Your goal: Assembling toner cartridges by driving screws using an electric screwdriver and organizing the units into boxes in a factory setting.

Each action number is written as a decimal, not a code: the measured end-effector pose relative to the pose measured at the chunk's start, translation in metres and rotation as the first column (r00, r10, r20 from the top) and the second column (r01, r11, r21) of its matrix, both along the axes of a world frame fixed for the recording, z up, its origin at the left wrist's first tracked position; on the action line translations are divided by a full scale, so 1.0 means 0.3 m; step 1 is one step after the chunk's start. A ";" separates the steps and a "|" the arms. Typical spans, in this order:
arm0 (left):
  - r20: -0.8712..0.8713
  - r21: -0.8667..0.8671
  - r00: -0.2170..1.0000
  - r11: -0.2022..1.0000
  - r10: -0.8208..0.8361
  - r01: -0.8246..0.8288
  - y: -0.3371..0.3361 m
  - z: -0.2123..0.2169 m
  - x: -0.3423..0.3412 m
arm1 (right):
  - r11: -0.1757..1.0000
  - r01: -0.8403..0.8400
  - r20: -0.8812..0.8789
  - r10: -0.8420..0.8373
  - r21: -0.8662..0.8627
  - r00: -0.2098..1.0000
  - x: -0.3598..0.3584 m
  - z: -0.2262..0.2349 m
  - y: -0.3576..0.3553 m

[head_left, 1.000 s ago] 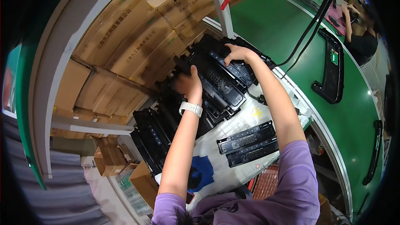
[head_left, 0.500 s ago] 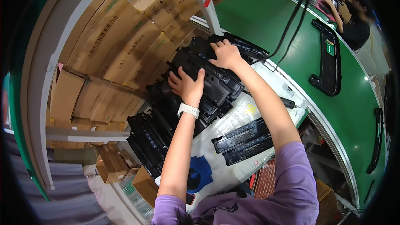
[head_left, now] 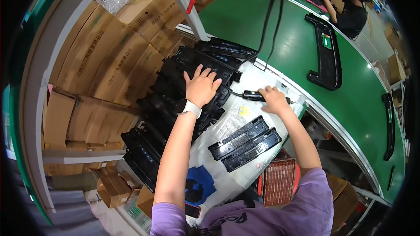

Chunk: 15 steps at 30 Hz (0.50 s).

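Observation:
My left hand (head_left: 201, 88), wearing a white-strapped watch (head_left: 189, 107), lies with its fingers spread on the top black plastic housing (head_left: 221, 70) of a stack. My right hand (head_left: 275, 100) is closed around a black electric screwdriver (head_left: 252, 95) lying on the white table, thumb on the near side and fingers over the far side. A cord runs from the screwdriver's left end toward the housings. Two long black plastic strips (head_left: 251, 148) lie side by side nearer to me, apart from both hands.
Stacked cardboard boxes (head_left: 109, 57) stand to the left. On the green conveyor belt (head_left: 280, 39) at right lie a black handle-shaped frame (head_left: 327, 52) and a narrow black part (head_left: 388, 126). Black cables (head_left: 271, 22) hang overhead. A blue cloth (head_left: 201, 185) lies nearby; a co-worker (head_left: 350, 11) sits far right.
My right hand has left the black housings and come nearer, onto the screwdriver. My left hand stays on the stack, its fingers now flatter. The whole view has shifted.

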<state>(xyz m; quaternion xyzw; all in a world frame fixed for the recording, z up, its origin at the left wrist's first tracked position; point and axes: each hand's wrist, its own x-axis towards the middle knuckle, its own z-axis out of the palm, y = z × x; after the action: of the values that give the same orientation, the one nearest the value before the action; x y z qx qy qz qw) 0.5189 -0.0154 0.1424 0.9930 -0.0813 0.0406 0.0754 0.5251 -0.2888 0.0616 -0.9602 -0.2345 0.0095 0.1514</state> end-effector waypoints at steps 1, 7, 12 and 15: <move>-0.006 0.033 1.000 0.999 0.005 -0.005 -0.003 -0.001 0.001 | 1.000 -0.024 0.034 0.025 -0.014 0.999 -0.002 -0.027 -0.014; -0.046 0.079 0.998 0.996 0.034 -0.030 0.007 0.003 -0.003 | 0.998 -0.011 0.068 0.007 0.059 0.998 -0.072 -0.051 -0.154; -0.049 0.064 0.998 0.998 0.026 -0.023 -0.010 0.006 0.007 | 0.927 0.359 0.004 -0.362 0.112 0.932 -0.135 -0.083 -0.295; -0.046 0.052 0.999 0.998 0.023 -0.021 -0.006 0.001 0.015 | 0.854 0.517 0.025 -0.519 0.057 0.855 -0.122 -0.099 -0.294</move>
<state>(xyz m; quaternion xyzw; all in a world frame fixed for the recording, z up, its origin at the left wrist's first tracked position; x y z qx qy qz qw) 0.5234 -0.0172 0.1427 0.9961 -0.0695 0.0160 0.0511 0.4886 -0.3771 0.0319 -0.9840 0.0292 -0.0563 0.1667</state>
